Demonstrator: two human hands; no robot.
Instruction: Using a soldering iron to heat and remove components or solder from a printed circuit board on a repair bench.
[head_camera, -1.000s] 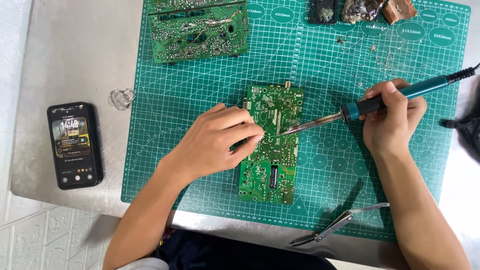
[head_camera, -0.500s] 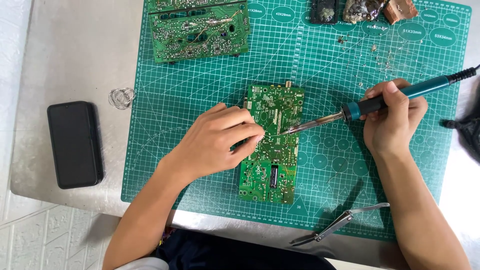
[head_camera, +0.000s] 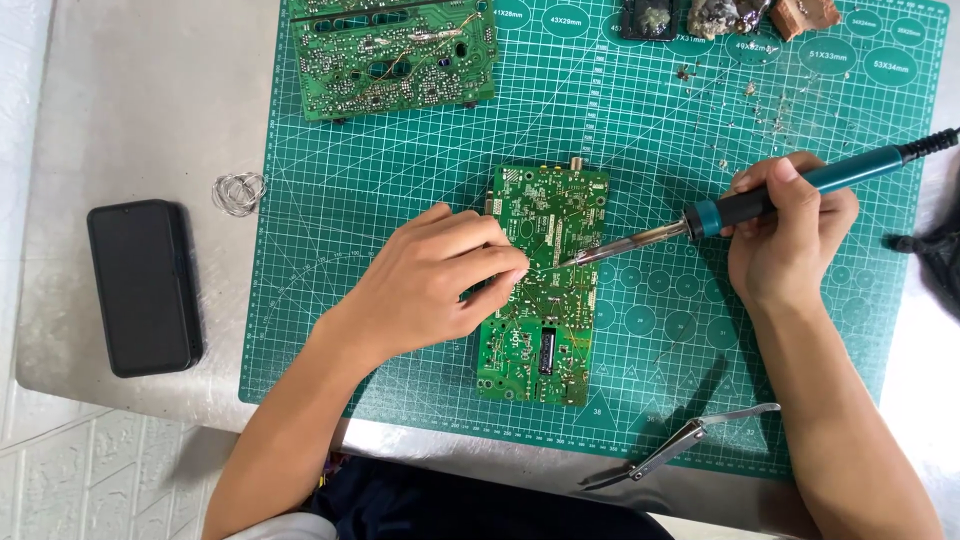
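A green circuit board (head_camera: 545, 210) lies solder side up in the middle of a green cutting mat (head_camera: 400, 170). My left hand (head_camera: 430, 280) rests on the board's left half, fingers pinched together near its centre; whether they hold thin solder wire I cannot tell. My right hand (head_camera: 790, 240) grips a teal and black soldering iron (head_camera: 770, 195). Its metal tip reaches the board's centre, right beside my left fingertips.
A larger green circuit board (head_camera: 390, 55) lies at the mat's top left. A black phone (head_camera: 143, 285) and a small wire coil (head_camera: 238, 192) sit on the metal table, left. Metal tweezers (head_camera: 680, 445) lie at the mat's front edge. Dark clutter and solder scraps (head_camera: 740, 90) sit top right.
The phone's screen, lit one second ago, has gone dark. Both hands and the soldering iron stay where they were.
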